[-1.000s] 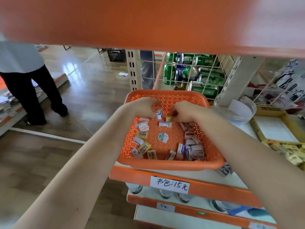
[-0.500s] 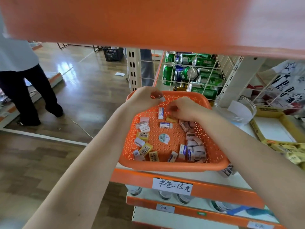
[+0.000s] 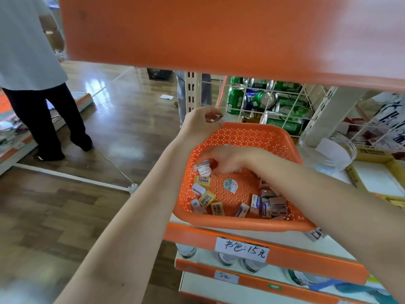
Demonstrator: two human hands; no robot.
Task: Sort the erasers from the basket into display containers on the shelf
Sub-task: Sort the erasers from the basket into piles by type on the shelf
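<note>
Reaching right hand (image 3: 228, 160) into basket (image 3: 241, 223), centre frame; curled it over white erasers (image 3: 202, 168) lying just left; could not tell whether gripped. Pinched small eraser (image 3: 214, 118) in left hand (image 3: 202, 122), above basket's upper-left corner. Judged glass bowl (image 3: 311, 148), right of basket, nearer right hand.

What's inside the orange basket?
Small wrapped erasers, a round sticker, and the right hand down among them. That hand and its arm hide whatever lies beneath them.

Bright, even daylight; window glare on the floor (image 3: 96, 88); overhead shelf (image 3: 219, 34) blurred; wide-angle bending at edges.
</note>
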